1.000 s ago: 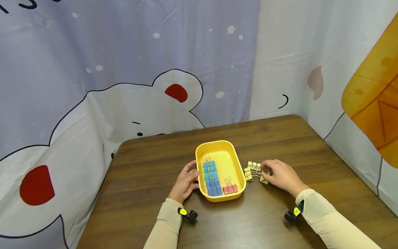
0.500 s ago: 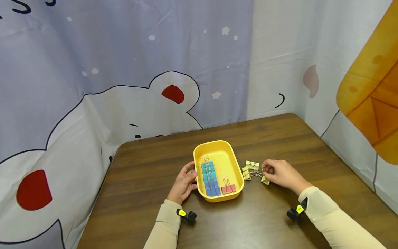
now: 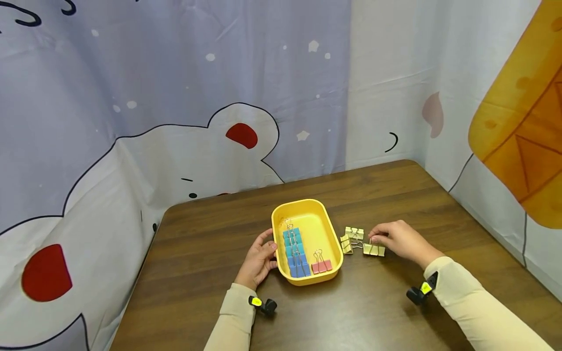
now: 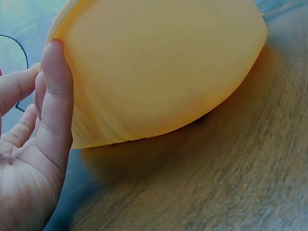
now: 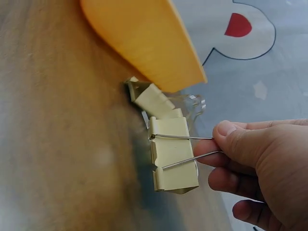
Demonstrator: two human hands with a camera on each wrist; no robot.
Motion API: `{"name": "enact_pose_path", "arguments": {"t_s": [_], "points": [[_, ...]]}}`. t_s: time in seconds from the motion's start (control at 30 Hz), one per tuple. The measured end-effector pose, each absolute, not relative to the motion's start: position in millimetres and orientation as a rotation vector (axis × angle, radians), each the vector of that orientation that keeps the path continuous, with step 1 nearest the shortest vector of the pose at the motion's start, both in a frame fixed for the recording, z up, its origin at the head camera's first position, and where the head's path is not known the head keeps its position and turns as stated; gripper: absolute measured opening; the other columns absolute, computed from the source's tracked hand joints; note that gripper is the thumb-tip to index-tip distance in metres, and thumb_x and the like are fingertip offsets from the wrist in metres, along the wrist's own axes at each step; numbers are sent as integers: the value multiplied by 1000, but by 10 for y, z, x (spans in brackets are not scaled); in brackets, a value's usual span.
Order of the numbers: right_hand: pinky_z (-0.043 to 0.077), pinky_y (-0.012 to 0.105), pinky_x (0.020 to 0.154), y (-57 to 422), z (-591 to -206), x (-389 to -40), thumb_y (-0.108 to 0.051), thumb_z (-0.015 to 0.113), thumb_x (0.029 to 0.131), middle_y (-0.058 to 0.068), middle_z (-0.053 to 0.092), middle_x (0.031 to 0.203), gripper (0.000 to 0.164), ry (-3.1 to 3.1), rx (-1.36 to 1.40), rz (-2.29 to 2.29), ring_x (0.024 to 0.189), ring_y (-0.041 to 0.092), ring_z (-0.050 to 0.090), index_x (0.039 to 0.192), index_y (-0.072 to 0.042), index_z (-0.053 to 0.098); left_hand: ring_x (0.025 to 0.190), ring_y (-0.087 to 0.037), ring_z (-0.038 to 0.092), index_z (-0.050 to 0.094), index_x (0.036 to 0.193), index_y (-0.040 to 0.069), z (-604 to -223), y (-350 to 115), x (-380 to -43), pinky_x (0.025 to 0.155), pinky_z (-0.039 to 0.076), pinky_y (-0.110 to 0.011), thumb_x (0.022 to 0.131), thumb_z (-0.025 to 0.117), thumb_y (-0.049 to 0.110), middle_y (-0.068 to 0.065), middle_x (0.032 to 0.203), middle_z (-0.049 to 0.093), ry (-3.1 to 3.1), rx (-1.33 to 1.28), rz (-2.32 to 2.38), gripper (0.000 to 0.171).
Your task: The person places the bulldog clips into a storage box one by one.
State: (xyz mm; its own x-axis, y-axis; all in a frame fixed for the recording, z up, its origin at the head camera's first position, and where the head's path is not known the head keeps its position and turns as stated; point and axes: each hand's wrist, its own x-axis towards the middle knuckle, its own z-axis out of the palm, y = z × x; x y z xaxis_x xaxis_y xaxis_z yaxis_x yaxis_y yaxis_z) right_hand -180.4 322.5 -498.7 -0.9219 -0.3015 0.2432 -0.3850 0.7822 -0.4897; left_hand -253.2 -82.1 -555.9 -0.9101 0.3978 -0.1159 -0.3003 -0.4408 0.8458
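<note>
My right hand (image 3: 403, 239) pinches the wire handle of a pale yellow binder clip (image 3: 374, 250) between thumb and index finger. In the right wrist view both wire arms of this binder clip (image 5: 173, 153) show, with its body hanging away from the fingertips. Another yellow binder clip (image 5: 155, 101) lies just behind it. My left hand (image 3: 259, 261) holds the left side of a yellow tray (image 3: 322, 279), thumb at the rim. In the left wrist view the thumb (image 4: 57, 91) lies against the tray's wall (image 4: 159, 72).
Inside the tray, teal clips (image 3: 293, 240) and blue clips (image 3: 298, 265) form a column along the left side, and a pink clip (image 3: 322, 266) sits at the front right. Two yellow clips (image 3: 354, 233) (image 3: 346, 244) lie beside the tray on the wooden table (image 3: 219, 234). A printed curtain (image 3: 184, 73) hangs behind.
The right hand has drawn one yellow binder clip slightly right, away from the other yellow clips, and turned it level. The left hand keeps its hold on the tray. The head view has shifted slightly.
</note>
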Motion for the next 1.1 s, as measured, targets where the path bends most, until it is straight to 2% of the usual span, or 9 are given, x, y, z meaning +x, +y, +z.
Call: {"name": "enact_pose_path", "arguments": {"t_s": [0.27,0.4,0.67,1.1], "points": [[56,30,67,3095,-4761,-1907,-11,76,90,-9,72,85,5,-2732,572,793,75,3,63,95,-12,77,65,-10,61,36,148,11,-5581,-822,-2523,50,58,-25,102,49,-7,-4,93,57,1353,149,2358,51],[56,31,68,2947,-4623,-2005,-13,77,89,-9,73,88,6,-2667,607,775,77,5,64,95,-15,77,65,-10,60,35,149,9,-5589,-832,-2526,50,57,-25,102,50,-6,-4,94,58,1368,142,2358,52],[54,36,72,2594,-4419,-2175,-16,75,90,-7,73,91,8,-2662,658,797,81,12,62,98,-15,77,65,-9,60,36,149,10,-5597,-834,-2541,50,57,-24,102,51,-5,-5,97,59,1371,158,2354,51],[52,36,78,2112,-4521,-2409,-21,71,95,-13,69,84,11,-2764,734,768,82,13,60,97,-13,77,65,-9,59,39,146,11,-5590,-837,-2554,50,58,-25,101,52,-6,-5,96,58,1357,148,2359,49]]}}
